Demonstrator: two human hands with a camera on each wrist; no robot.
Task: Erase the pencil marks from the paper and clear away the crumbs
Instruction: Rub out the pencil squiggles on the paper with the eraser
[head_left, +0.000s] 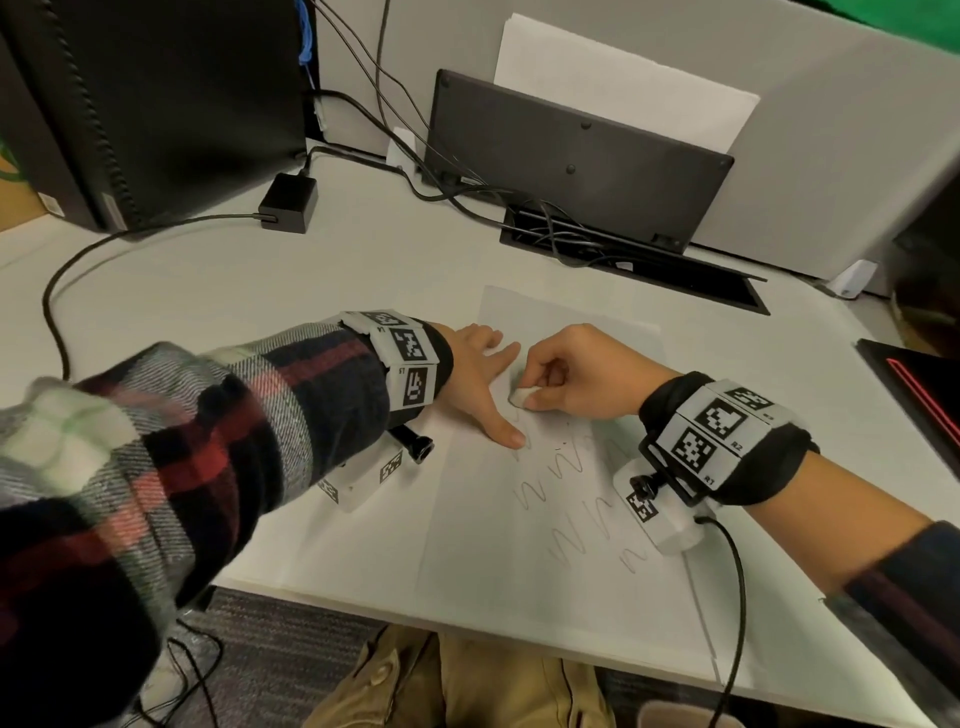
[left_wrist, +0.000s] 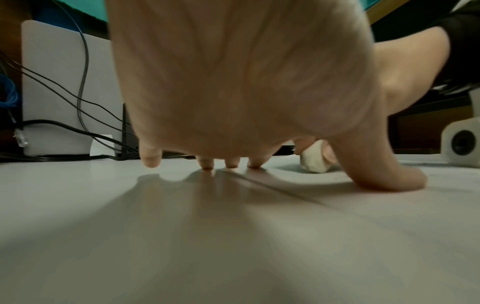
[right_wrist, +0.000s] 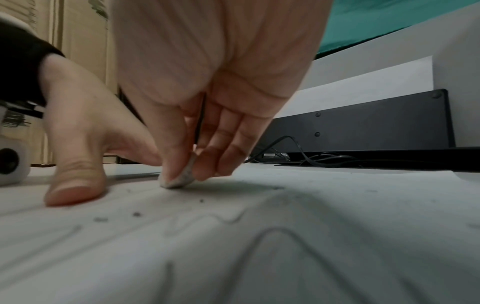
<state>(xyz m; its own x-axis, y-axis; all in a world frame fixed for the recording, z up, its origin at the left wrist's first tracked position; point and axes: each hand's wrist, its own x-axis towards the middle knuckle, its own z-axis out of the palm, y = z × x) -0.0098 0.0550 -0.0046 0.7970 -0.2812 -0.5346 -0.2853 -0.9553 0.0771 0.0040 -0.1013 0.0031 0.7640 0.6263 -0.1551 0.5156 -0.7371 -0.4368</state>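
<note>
A white sheet of paper (head_left: 524, 519) lies on the desk with wavy pencil marks (head_left: 550, 488) across its near half. My right hand (head_left: 561, 374) pinches a small white eraser (head_left: 519, 397) between thumb and fingers, its tip pressed on the paper (right_wrist: 285, 257) at the upper rows. The eraser (right_wrist: 179, 179) looks grey with graphite. My left hand (head_left: 488, 384) lies spread with straight fingers, its thumb (right_wrist: 75, 185) and fingertips (left_wrist: 231, 163) pressing the sheet just left of the eraser (left_wrist: 314, 162). Dark crumbs (right_wrist: 135, 214) are scattered on the paper near the eraser.
Behind the paper a cable slot (head_left: 623, 254) with wires runs along a leaning black keyboard (head_left: 571, 156). A black power adapter (head_left: 288, 202) and its cord lie at the back left beside a computer tower (head_left: 156, 104). A dark laptop corner (head_left: 919, 384) sits at right.
</note>
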